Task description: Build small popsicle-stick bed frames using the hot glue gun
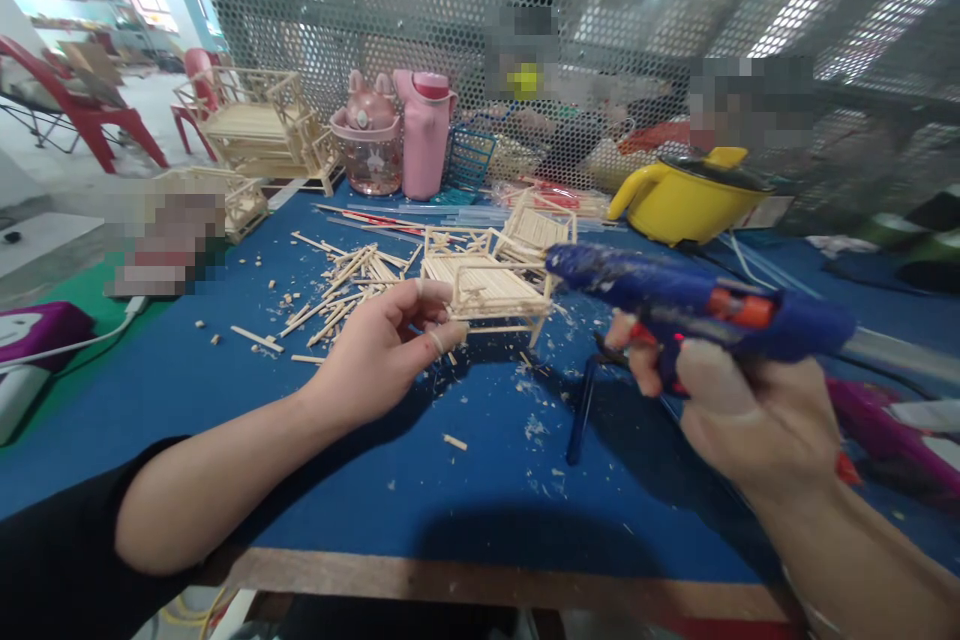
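Note:
My left hand [390, 340] pinches the near left corner of a small stick-built chair [487, 285], which has a slatted seat and thin rails. A blue hot glue gun [637, 285] is gripped in my right hand [750, 400], with tape or a cover on the thumb. Its nozzle points left, close to the model's right side; whether it touches cannot be made out. Behind the model leans another slatted stick piece [536, 225]. Loose wooden sticks [360, 285] lie in a pile to the left, beyond my left hand.
Farther back stand a pink bottle [426, 135], a pink-lidded clear jar [367, 155] and a yellow pot [694, 200]. Larger stick furniture models [259, 125] occupy the back left. Glue sticks [465, 215] lie behind the work. A perforated metal screen [420, 10] rises at the table's rear.

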`<state>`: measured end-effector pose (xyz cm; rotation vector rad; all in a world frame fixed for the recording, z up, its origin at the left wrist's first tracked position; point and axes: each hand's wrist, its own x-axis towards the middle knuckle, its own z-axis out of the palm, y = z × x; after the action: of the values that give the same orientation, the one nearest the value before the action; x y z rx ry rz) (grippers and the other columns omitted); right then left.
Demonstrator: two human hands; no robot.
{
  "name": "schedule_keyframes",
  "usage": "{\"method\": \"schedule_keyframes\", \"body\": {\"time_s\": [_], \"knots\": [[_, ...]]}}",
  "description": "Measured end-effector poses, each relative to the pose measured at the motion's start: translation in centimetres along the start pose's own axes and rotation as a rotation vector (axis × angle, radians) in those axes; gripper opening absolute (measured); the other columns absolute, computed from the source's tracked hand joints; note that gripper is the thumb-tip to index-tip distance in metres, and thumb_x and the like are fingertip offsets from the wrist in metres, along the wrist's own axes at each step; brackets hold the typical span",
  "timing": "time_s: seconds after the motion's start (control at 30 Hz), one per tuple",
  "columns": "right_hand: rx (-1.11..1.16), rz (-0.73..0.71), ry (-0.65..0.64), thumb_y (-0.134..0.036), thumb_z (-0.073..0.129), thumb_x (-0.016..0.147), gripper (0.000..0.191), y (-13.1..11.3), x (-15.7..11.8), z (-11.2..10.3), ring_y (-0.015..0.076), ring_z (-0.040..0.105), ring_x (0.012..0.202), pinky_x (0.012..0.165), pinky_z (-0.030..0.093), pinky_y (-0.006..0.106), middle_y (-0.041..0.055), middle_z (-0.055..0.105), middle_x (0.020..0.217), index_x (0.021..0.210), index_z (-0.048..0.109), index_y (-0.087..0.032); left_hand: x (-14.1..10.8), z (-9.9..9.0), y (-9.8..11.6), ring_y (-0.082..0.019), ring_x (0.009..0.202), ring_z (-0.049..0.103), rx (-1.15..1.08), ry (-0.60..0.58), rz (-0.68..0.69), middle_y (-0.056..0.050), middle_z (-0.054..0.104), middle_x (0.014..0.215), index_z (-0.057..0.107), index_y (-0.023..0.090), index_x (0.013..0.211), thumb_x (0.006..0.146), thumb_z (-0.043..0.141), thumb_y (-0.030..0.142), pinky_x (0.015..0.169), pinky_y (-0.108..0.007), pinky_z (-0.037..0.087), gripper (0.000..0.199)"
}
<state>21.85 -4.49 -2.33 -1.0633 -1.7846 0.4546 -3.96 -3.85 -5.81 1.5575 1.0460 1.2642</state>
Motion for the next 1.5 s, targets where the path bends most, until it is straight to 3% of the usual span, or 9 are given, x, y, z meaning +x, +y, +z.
{"method": "schedule_keyframes", "body": {"time_s": [0.13, 0.3, 0.43, 0.63, 0.87, 1.03, 1.17, 1.3, 1.5], "knots": [[-0.25, 0.073, 0.021, -0.045, 0.05, 0.089, 0.03, 1.3, 4.7, -1.9, 0.0122, 0.048, 0.048, 0.052, 0.041, 0.032, 0.0047, 0.067, 0.074, 0.094, 0.065, -0.019, 0.1, 0.0, -0.1, -0.01, 0.076, 0.056, -0.029, 0.004, -0.022, 0.001, 0.058, 0.082, 0.058, 0.017, 0.098, 0.08, 0.067, 0.027, 0.071, -0.023, 0.046, 0.022], [-0.728, -0.058, -0.253, -0.048, 0.056, 0.084, 0.046, 3.8, 10.4, -2.9, 0.0268, 0.063, 0.098, 0.081, 0.046, 0.038, 0.0122, 0.07, 0.111, 0.117, 0.067, -0.019, 0.1, -0.1, -0.1, -0.011, 0.078, 0.057, -0.016, 0.009, -0.058, 0.001, 0.058, 0.083, 0.056, 0.017, 0.104, 0.08, 0.066, 0.029, 0.071, -0.024, 0.046, 0.029], [-0.991, -0.08, -0.451, -0.052, 0.049, 0.085, 0.052, 5.6, 13.2, -1.1, 0.0324, 0.063, 0.105, 0.079, 0.049, 0.043, 0.0097, 0.068, 0.121, 0.128, 0.062, -0.025, 0.0, -0.2, 0.0, -0.01, 0.077, 0.057, 0.012, 0.002, -0.057, 0.001, 0.059, 0.083, 0.058, 0.017, 0.104, 0.081, 0.066, 0.03, 0.072, -0.025, 0.046, 0.028], [-0.952, -0.208, -0.559, -0.023, 0.042, 0.082, 0.054, 7.3, 14.5, 1.1, 0.0286, 0.059, 0.115, 0.094, 0.047, 0.043, 0.0082, 0.063, 0.129, 0.134, 0.055, -0.019, 0.2, -0.4, -0.1, -0.012, 0.078, 0.057, 0.061, -0.012, -0.013, -0.002, 0.064, 0.088, 0.063, 0.016, 0.105, 0.083, 0.064, 0.031, 0.074, -0.027, 0.046, 0.027], [-0.918, -0.086, -0.498, -0.033, 0.046, 0.087, 0.049, 7.0, 14.2, 1.5, 0.0303, 0.061, 0.11, 0.09, 0.048, 0.043, 0.0142, 0.064, 0.124, 0.132, 0.056, -0.017, 0.3, -0.4, -0.1, -0.011, 0.074, 0.054, 0.059, -0.013, -0.003, -0.001, 0.062, 0.084, 0.063, 0.016, 0.104, 0.082, 0.064, 0.031, 0.071, -0.027, 0.044, 0.026], [-0.735, -0.015, -0.29, -0.034, 0.05, 0.086, 0.043, 6.3, 13.6, 1.0, 0.0271, 0.064, 0.093, 0.079, 0.048, 0.039, 0.0132, 0.068, 0.112, 0.124, 0.059, -0.018, 0.2, -0.3, -0.2, -0.01, 0.076, 0.055, -0.034, 0.022, -0.039, 0.0, 0.059, 0.084, 0.057, 0.016, 0.11, 0.08, 0.066, 0.029, 0.073, -0.026, 0.044, 0.034], [-0.092, 0.16, 0.076, -0.043, 0.046, 0.089, 0.031, 3.0, 11.2, -0.1, 0.0119, 0.05, 0.051, 0.052, 0.042, 0.029, 0.0052, 0.066, 0.087, 0.111, 0.057, -0.024, 0.2, -0.1, -0.1, -0.009, 0.076, 0.055, -0.053, 0.039, -0.041, 0.002, 0.057, 0.081, 0.058, 0.017, 0.102, 0.079, 0.067, 0.026, 0.072, -0.025, 0.043, 0.026], [0.337, 0.215, -0.06, -0.047, 0.056, 0.085, 0.023, -1.2, 7.2, -0.8, 0.0094, 0.041, 0.041, 0.043, 0.034, 0.027, -0.0016, 0.054, 0.056, 0.085, 0.061, -0.025, 0.2, -0.1, 0.0, -0.009, 0.075, 0.054, -0.072, 0.05, -0.014, 0.002, 0.058, 0.081, 0.06, 0.018, 0.099, 0.08, 0.067, 0.027, 0.071, -0.024, 0.043, 0.022], [0.471, 0.281, -0.281, -0.053, 0.059, 0.084, 0.033, -2.8, 2.5, 0.0, 0.0119, 0.044, 0.04, 0.042, 0.034, 0.027, -0.0038, 0.05, 0.043, 0.089, 0.061, -0.021, 0.2, -0.2, -0.2, -0.009, 0.075, 0.054, -0.09, 0.07, 0.0, 0.001, 0.059, 0.081, 0.061, 0.018, 0.099, 0.08, 0.068, 0.029, 0.072, -0.024, 0.044, 0.023]]}}
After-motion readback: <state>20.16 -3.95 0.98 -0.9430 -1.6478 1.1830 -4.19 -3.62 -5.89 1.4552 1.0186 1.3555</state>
